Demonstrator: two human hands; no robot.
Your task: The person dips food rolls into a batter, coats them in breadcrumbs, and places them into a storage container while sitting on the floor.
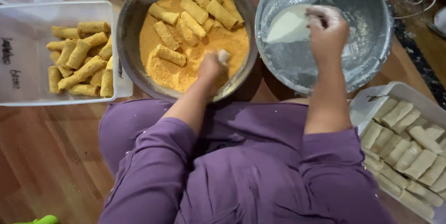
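Clear plastic tub (28,80) at far left, on the wooden floor (42,159). It holds a heap of crumb-coated rolls (82,61), lying mostly at its 3 o'clock side.

Next right: metal bowl of orange breadcrumbs (179,73). More coated rolls (195,12) are banked from 10 to 1 o'clock; one lies apart near centre. Left hand (213,66) sits at about 5 o'clock in this bowl, fingers curled shut around a pale roll (224,56), whose end pokes out at the top of the fist (crumbs cling to the knuckles).

Next right: grey metal bowl (367,52) with a pool of white batter (288,26) at its 10 o'clock. Right hand (327,29) is over the bowl's centre, fingers bunched at the batter's edge; whether they pinch anything cannot be told.

Far right, at 4 o'clock of the view: white tray (371,101) packed with uncoated pale rolls (409,152) in rows.

Purple sleeves and lap (251,168) fill the lower centre.
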